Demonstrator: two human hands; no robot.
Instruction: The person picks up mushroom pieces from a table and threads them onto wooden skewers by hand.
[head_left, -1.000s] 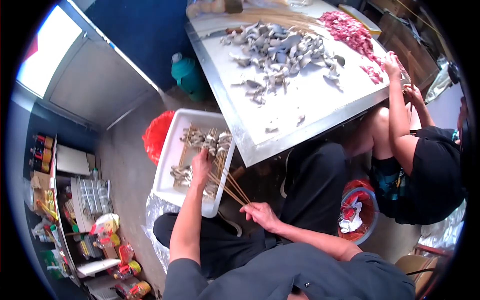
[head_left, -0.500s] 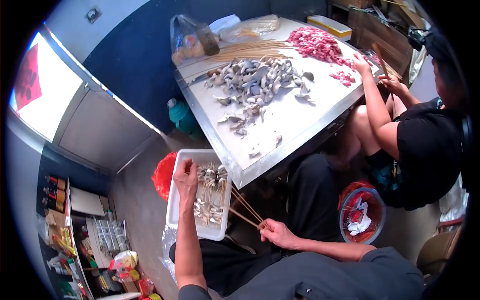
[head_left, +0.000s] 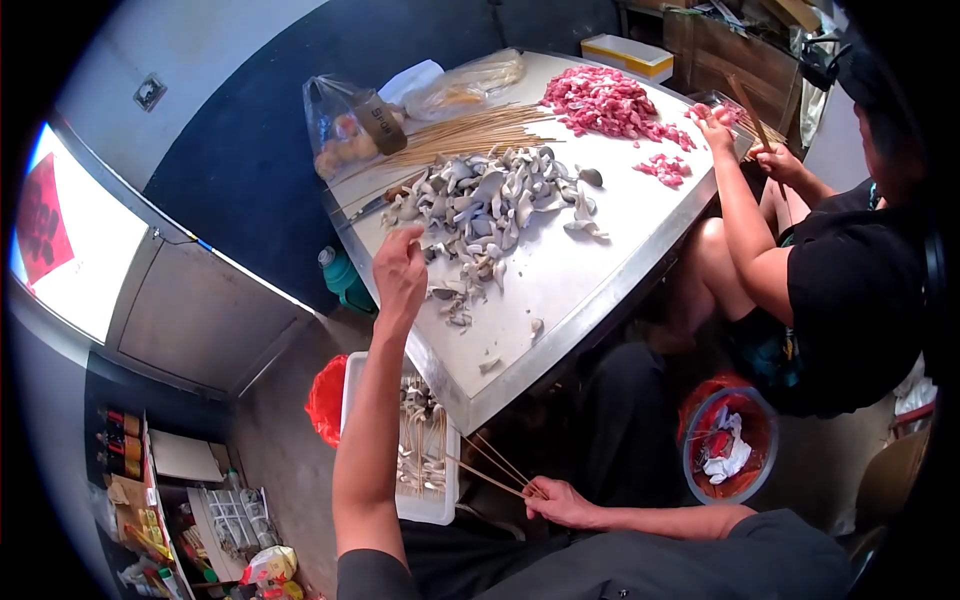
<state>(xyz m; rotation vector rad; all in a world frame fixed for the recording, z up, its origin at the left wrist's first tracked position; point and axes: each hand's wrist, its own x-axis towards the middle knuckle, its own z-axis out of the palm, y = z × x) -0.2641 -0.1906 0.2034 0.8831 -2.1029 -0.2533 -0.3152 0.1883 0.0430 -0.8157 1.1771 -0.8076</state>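
Note:
Over the near left side of the grey oyster mushroom pile (head_left: 490,195) is my left hand (head_left: 402,270), its fingers curled together. Whatever they may hold is hidden. Low in front of my body, my right hand (head_left: 562,503) is closed round a few thin wooden skewers (head_left: 490,468), which point up and left. A white plastic tray (head_left: 428,508) sits left of the table corner, partly covered by my left forearm. Inside it lie several skewers threaded with mushroom pieces (head_left: 420,400).
On the metal-edged table (head_left: 570,325) are loose skewers (head_left: 470,133), chopped raw meat (head_left: 605,100) and a plastic bag (head_left: 345,125). A co-worker (head_left: 850,290) sits at the right, holding a stick. A lined bin (head_left: 730,440), teal flask (head_left: 345,278) and red bag (head_left: 326,400) stand around.
My left hand has left the tray and risen to the mushroom pile. My right hand still holds the skewers. The view has shifted, with the tray lower in it.

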